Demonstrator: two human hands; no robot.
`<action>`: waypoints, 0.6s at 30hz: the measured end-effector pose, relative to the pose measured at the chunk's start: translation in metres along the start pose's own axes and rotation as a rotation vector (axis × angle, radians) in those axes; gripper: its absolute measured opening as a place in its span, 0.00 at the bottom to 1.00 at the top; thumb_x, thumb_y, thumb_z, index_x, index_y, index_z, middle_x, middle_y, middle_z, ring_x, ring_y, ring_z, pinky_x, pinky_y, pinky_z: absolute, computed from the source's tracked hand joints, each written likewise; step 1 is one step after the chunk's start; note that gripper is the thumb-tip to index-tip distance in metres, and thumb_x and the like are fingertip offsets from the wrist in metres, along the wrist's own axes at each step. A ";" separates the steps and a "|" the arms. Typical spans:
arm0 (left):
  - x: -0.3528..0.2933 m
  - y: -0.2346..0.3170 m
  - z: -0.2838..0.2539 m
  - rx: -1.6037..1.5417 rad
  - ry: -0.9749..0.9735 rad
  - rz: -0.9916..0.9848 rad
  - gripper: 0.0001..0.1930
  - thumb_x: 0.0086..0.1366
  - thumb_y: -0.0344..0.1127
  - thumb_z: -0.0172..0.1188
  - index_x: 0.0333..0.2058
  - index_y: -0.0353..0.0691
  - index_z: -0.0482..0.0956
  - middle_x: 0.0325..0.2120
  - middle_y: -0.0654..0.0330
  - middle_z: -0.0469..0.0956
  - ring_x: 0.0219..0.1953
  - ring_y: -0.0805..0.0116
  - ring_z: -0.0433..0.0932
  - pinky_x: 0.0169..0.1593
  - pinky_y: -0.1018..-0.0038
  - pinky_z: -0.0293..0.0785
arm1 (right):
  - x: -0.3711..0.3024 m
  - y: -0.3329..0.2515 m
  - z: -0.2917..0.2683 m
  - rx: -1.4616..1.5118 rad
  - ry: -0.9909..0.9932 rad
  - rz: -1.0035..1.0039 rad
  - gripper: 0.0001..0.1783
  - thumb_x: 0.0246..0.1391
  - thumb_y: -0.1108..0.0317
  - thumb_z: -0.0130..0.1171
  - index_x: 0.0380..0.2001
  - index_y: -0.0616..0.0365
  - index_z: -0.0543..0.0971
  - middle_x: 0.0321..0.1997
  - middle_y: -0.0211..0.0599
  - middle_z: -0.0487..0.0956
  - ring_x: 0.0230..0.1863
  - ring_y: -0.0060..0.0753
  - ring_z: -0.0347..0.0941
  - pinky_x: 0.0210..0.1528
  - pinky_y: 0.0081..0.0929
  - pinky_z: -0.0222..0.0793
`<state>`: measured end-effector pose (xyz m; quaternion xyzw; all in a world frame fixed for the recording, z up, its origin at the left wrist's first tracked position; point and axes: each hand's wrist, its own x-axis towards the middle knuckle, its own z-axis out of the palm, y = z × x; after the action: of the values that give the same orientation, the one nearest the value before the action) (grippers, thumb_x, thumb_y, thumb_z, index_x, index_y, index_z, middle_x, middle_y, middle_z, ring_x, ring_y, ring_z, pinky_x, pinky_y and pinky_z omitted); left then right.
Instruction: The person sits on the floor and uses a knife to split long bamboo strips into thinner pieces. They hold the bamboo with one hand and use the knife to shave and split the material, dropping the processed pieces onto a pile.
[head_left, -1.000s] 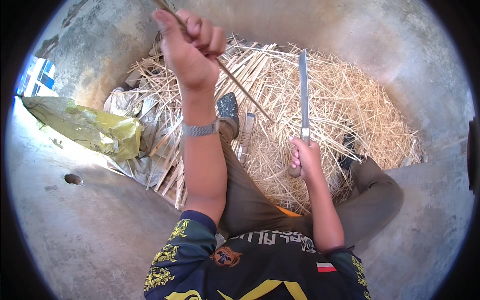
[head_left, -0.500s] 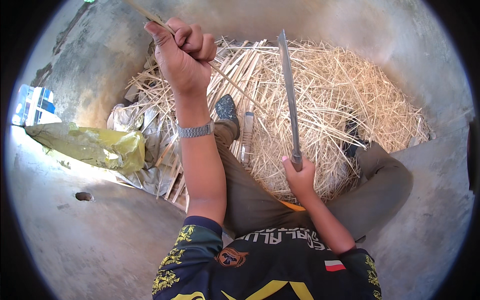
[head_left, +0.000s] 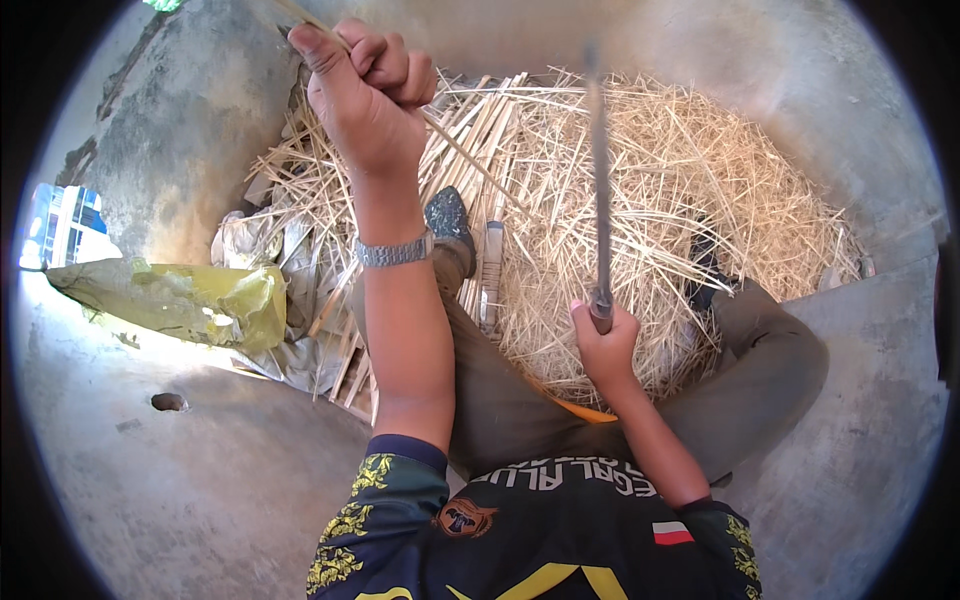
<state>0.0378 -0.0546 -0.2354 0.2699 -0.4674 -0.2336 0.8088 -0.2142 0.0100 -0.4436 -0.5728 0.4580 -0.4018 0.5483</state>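
My left hand (head_left: 372, 98), raised at the upper left, is closed around a thin pale bamboo strip (head_left: 468, 158). One end of the strip runs past the thumb to the top edge, and the other slants down over the heap. Low in the middle, my right hand (head_left: 607, 340) grips a machete (head_left: 602, 190) by its short dark handle. The narrow blade points away from me, nearly upright in the view, its tip blurred. Strip and blade are apart.
A heap of straw-like shavings (head_left: 680, 180) spreads before me, with longer split strips (head_left: 490, 125) at its left. My shoe (head_left: 450, 217) rests beside a whitish long tool (head_left: 492, 275). A yellow sack (head_left: 210, 300) lies at left by a hole (head_left: 169, 402) in the concrete. Concrete walls curve around.
The machete has swung slightly to the right and now stands straighter. My right hand has shifted a little to the right, while my left hand and the strip have barely moved.
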 end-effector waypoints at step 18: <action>-0.003 -0.014 0.012 0.055 -0.069 0.032 0.32 0.71 0.68 0.45 0.19 0.48 0.54 0.13 0.72 0.46 0.14 0.79 0.44 0.19 0.75 0.38 | 0.016 0.067 -0.002 0.133 0.030 0.002 0.15 0.58 0.70 0.62 0.19 0.60 0.73 0.16 0.24 0.71 0.19 0.15 0.62 0.23 0.25 0.56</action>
<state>0.0243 -0.0656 -0.2408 0.2763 -0.5057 -0.2172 0.7879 -0.2175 -0.0044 -0.5109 -0.5288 0.4390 -0.4392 0.5786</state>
